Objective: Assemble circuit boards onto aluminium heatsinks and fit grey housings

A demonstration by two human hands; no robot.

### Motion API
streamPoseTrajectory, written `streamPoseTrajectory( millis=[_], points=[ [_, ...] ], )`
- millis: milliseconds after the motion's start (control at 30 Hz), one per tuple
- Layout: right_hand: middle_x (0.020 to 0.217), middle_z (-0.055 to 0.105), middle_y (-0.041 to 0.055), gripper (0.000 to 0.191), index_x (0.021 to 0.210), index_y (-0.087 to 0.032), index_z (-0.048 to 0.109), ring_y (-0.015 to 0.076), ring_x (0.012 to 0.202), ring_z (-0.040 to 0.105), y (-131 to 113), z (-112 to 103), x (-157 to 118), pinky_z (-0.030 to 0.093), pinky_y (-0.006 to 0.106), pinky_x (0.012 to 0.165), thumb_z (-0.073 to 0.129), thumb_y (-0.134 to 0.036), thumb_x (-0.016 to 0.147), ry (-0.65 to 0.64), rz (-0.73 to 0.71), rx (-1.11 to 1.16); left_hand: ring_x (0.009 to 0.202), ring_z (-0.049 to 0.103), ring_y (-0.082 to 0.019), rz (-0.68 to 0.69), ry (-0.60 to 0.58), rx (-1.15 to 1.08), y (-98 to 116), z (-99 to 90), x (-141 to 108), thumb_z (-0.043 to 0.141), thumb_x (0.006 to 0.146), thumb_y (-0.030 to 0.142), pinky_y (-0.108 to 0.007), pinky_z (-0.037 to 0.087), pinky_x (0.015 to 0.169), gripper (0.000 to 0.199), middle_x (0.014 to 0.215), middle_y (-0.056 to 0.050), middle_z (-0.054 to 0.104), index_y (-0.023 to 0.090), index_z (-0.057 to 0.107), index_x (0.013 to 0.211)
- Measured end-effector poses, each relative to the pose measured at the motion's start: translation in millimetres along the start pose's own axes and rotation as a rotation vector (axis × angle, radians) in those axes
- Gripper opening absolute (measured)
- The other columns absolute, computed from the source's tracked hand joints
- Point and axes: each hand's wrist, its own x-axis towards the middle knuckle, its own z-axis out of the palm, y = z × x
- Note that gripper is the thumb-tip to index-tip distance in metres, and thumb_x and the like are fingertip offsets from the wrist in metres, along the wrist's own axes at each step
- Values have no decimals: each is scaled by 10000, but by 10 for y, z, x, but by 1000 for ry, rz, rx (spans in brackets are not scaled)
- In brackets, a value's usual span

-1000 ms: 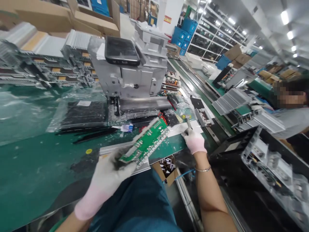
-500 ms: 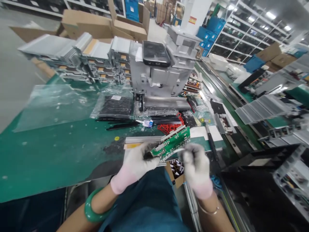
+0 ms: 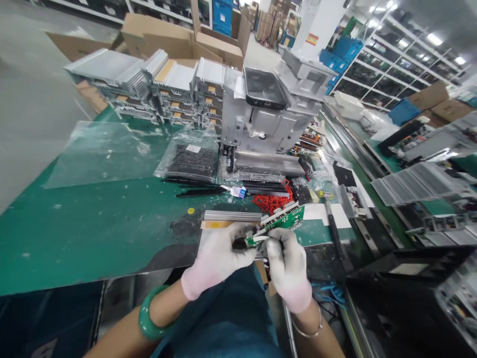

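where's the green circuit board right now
In the head view, the green circuit board sits low and central, held in the left hand, with the right hand against it, just below the red plastic pieces.

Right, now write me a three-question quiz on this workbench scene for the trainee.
1. True or false: the left hand wears a green bangle on its wrist.
2. Multiple choice: what lies just beyond the green circuit board? A a blue crate, B a red plastic part, C a cardboard box.
3. Fill in the blank: the glove on the right hand has a ___ cuff.

Key: 1 true; 2 B; 3 pink.
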Motion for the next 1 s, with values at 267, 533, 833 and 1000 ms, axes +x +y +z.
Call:
streamPoseTrajectory(
  millis=[267, 533, 833, 1000],
  points=[
    [791, 698, 18, 168, 940, -223, 596, 151, 698, 684, 43, 67, 40, 542, 237, 639, 507, -365, 949, 42, -17, 46, 732, 696, -143, 29, 26, 81, -40, 11, -14, 550, 680, 114, -218, 558, 674, 328, 844, 45, 736, 211, 664, 971],
    [608, 602, -42, 217, 742, -217, 530, 118, 504, 582, 117, -79, 17, 480, 216, 484, 689, -352, 799, -40, 133, 284, 801, 727, -186, 337, 159, 506, -191, -64, -123, 592, 776, 237, -253, 579, 729, 320, 938, -32, 759, 185, 657, 1085],
    [792, 684, 38, 388, 1150, -197, 577, 158, 639, 648, 316, -766, 298, 519, 258, 589, 368, -482, 989, -266, -48, 84, 1111, 651, -156, 957, 24, 1173, -107, -858, -328, 332, 940, 142, -228, 522, 931, 403, 1169, -44, 706, 181, 583, 1253],
    [809, 705, 28, 495, 1324, -183, 497, 191, 706, 685, 177, -604, 437, 548, 306, 671, 421, -498, 949, -652, -144, -66, 1142, 633, -176, 1086, -51, 1181, -16, -934, -436, 332, 908, 69, -298, 488, 1027, 464, 1132, -54, 721, 159, 559, 1303]
  ],
)
